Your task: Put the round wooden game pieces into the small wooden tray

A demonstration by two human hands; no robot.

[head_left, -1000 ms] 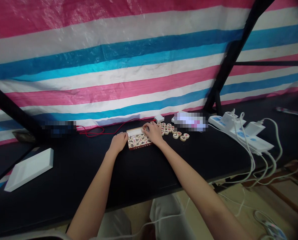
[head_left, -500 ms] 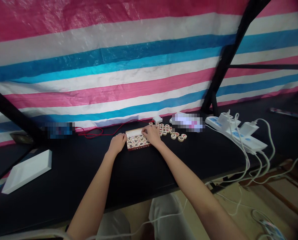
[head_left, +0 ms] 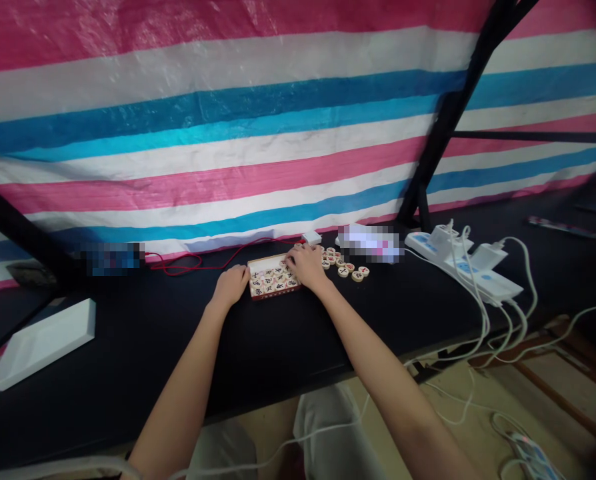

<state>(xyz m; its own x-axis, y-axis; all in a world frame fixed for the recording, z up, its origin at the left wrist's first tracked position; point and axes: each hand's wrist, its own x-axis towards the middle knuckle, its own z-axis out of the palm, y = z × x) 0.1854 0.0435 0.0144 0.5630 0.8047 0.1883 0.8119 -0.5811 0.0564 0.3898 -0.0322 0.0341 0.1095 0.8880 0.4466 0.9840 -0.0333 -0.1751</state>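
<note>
A small red-edged box (head_left: 271, 280) lies on the black table (head_left: 278, 333), filled with round wooden chess pieces. My left hand (head_left: 232, 285) is curled against the box's left end and holds it. My right hand (head_left: 307, 264) rests over the box's right end, fingers bent down onto the pieces there; what its fingertips pinch is hidden. Several loose chess pieces (head_left: 345, 265) lie on the table just right of that hand.
A flat white lid (head_left: 43, 341) lies at the table's left. A red wire (head_left: 198, 260) and a small white adapter (head_left: 311, 237) sit behind the box. White power strips (head_left: 471, 270) with chargers and cables hang off the right edge. A striped tarp (head_left: 228, 133) backs the table.
My right hand has shifted slightly over the box's right end and back toward the loose pieces. My left hand stays on the box. The camera has drifted a little.
</note>
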